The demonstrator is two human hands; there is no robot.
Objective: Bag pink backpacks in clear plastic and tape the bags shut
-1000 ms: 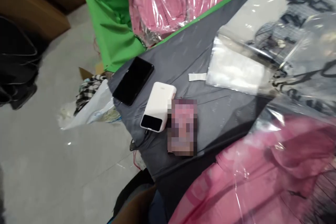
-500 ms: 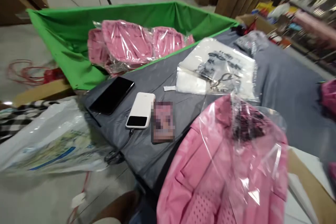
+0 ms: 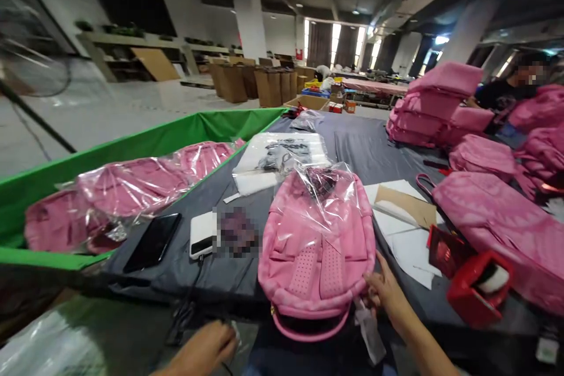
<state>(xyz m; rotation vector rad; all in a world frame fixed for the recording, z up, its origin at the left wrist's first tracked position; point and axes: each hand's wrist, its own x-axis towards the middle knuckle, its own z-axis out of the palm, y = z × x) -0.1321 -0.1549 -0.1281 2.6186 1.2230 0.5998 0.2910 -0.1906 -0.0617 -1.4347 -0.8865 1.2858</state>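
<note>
A pink backpack (image 3: 288,270) lies on the grey-covered table, its straps facing up and its top handle toward me. Clear plastic covers its far part. My right hand (image 3: 385,291) is closed at the backpack's near right edge, fingers pinching there. Below those fingers hangs a whitish tag or strip (image 3: 370,335). My left hand (image 3: 209,343) is closed, low in front of the table edge and apart from the backpack. A small pale bit shows at its fingers, too blurred to name.
Left of the backpack lie a black phone (image 3: 153,242), a white power bank (image 3: 202,235) and printed plastic bags (image 3: 282,155). A green bin (image 3: 194,123) holds wrapped pink backpacks. Rightward are papers (image 3: 408,252), a red tape dispenser (image 3: 480,288), stacked pink bags (image 3: 434,106) and another person (image 3: 506,91).
My view has lifted and swung right, bringing in the room and the right side of the table. Both my hands have come into view, the right one at the backpack.
</note>
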